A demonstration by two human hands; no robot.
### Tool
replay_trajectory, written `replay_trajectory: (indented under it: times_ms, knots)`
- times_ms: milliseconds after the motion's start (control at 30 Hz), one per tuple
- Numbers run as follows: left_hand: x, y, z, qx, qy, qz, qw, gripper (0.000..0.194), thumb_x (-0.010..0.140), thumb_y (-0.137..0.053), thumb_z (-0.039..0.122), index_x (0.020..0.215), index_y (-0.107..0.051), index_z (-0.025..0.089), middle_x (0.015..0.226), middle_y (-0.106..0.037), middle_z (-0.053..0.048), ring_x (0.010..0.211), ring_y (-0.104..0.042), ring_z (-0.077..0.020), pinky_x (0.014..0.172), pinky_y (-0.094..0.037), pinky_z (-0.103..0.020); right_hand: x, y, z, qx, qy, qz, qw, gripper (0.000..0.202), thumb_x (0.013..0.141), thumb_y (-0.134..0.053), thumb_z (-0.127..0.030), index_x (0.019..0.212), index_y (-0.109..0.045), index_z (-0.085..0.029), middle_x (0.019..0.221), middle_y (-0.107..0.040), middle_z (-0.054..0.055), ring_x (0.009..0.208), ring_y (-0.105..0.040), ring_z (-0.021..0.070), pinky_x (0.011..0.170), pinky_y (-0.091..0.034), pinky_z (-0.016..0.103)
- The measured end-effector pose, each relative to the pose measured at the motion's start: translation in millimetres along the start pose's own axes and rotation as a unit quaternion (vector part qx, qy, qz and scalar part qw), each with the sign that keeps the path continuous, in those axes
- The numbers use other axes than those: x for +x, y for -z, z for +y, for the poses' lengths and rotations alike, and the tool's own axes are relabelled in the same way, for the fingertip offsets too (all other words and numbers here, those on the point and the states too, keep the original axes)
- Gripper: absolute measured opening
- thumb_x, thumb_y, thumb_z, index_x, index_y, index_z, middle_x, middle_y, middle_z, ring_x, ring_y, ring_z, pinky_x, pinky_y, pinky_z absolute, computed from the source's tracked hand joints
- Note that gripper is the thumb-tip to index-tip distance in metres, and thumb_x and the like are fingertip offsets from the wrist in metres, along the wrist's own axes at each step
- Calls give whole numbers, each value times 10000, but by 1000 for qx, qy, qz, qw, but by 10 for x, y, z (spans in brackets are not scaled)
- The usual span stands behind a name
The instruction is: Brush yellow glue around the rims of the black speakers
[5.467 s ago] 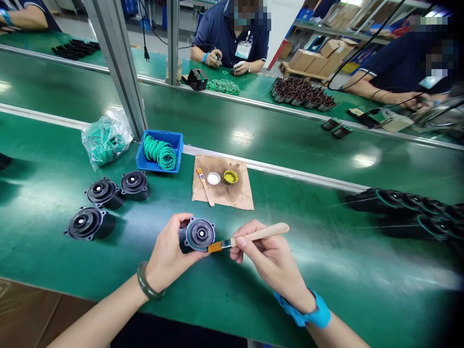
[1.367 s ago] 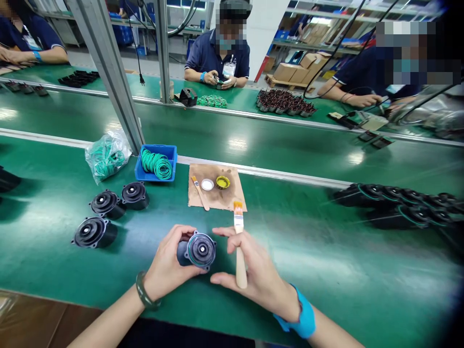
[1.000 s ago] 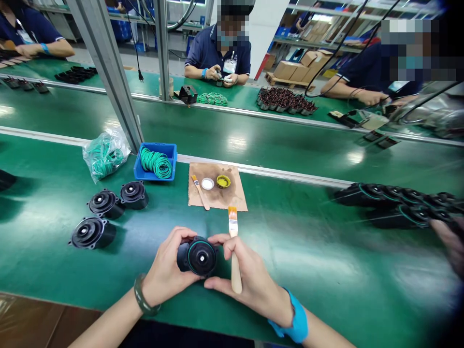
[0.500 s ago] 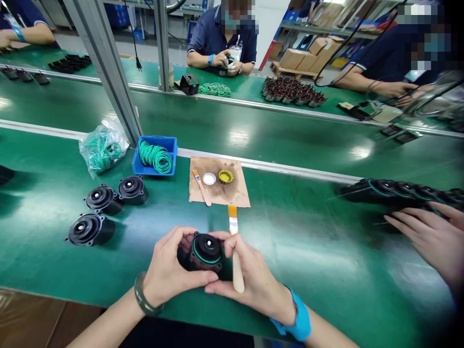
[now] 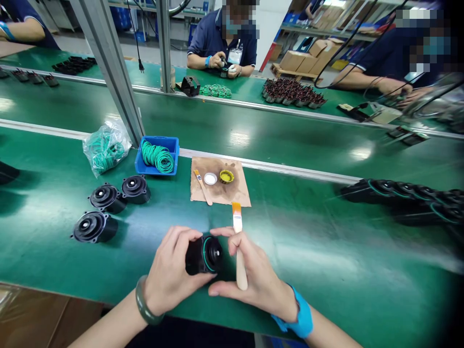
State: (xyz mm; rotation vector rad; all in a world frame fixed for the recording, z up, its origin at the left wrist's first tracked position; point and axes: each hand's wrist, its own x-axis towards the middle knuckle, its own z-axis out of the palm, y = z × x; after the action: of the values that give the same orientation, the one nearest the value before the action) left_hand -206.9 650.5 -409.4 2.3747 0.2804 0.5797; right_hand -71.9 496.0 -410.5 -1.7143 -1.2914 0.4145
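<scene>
My left hand [image 5: 177, 270] is wrapped round a black motor housing [image 5: 197, 256], which lies tilted with its stepped end toward the right. A green O-ring [image 5: 207, 253] circles that end. My right hand [image 5: 250, 266] holds a paintbrush [image 5: 240, 261] upright between fingers and palm, bristles pointing away from me. Its thumb and forefinger are spread beside the housing's ringed end. Beyond the brush lies a stained cardboard piece [image 5: 237, 193] bearing a yellow cap [image 5: 226, 177], a white round lid [image 5: 210, 179] and a second brush [image 5: 203, 187].
Three black housings [image 5: 108, 197] stand at left. Behind them are a blue bin [image 5: 176, 159] of green O-rings [image 5: 157, 155] and a plastic bag [image 5: 107, 147] with more rings. Ringed housings [image 5: 409, 193] line the right side. A metal post [image 5: 108, 67] rises at left; co-workers [image 5: 224, 43] sit opposite.
The housing has tipped over to the right in my left hand. My right fingers have opened away from it, still keeping the brush. Another person's hand at the far right has left the view.
</scene>
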Motion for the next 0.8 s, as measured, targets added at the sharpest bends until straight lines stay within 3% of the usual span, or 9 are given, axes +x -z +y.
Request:
replay_trajectory:
  times_ms: [200, 300, 400, 500, 567, 700, 800]
  knots:
    - [-109, 11, 73, 116, -71, 3, 991, 420, 781, -673, 148, 1149, -471, 147, 1023, -543, -113, 893, -496, -249, 772, -445, -384, -19, -13, -24, -72, 61, 29, 995, 583, 724, -733, -605, 932, -330, -239, 1192, -594, 121, 1064, -607, 266, 846, -494, 384]
    - [-130, 6, 103, 127, -84, 17, 988, 368, 808, -628, 162, 1136, -462, 143, 1009, -529, -114, 868, -487, -245, 752, -445, -377, -29, -18, -64, -71, 43, 37, 996, 635, 693, -691, -700, 939, -334, -235, 1138, -607, 139, 1081, -617, 292, 820, -516, 389]
    - [-117, -80, 108, 123, -74, 66, 987, 290, 841, -595, 229, 1080, -444, 163, 977, -517, -103, 825, -495, -233, 710, -457, -358, -43, -53, -99, -49, -2, 46, 998, 682, 654, -689, -738, 929, -314, -239, 1020, -624, 111, 1137, -606, 313, 795, -538, 373]
    - [-91, -226, 90, 122, -51, 123, 984, 213, 844, -552, 217, 1010, -424, 176, 932, -499, -88, 791, -510, -219, 654, -473, -325, -51, -128, -116, -40, -43, 53, 997, 670, 650, -763, -646, 924, -302, -245, 949, -609, 76, 1208, -564, 319, 799, -545, 370]
    - [-92, -314, 67, 120, -26, 144, 982, 174, 842, -517, 198, 978, -409, 181, 914, -489, -82, 776, -533, -213, 623, -488, -313, -49, -175, -119, -39, -71, 67, 994, 621, 674, -808, -501, 922, -299, -245, 962, -592, 77, 1241, -537, 308, 822, -538, 372]
    - [-174, -446, -10, 76, 9, 145, 987, 218, 861, -552, 301, 971, -396, 195, 944, -502, -86, 781, -603, -217, 599, -541, -326, -17, -163, -128, -43, -83, 63, 994, 513, 677, -754, -203, 928, -308, -237, 1028, -571, 93, 1267, -499, 283, 912, -496, 375]
    - [-244, -616, -75, -23, -4, 128, 992, 349, 843, -627, 413, 1021, -409, 207, 957, -519, -75, 735, -639, -196, 575, -579, -311, 31, -48, -127, -113, -58, 18, 992, 463, 668, -714, -207, 927, -330, -221, 1074, -563, 118, 1197, -528, 295, 909, -475, 382]
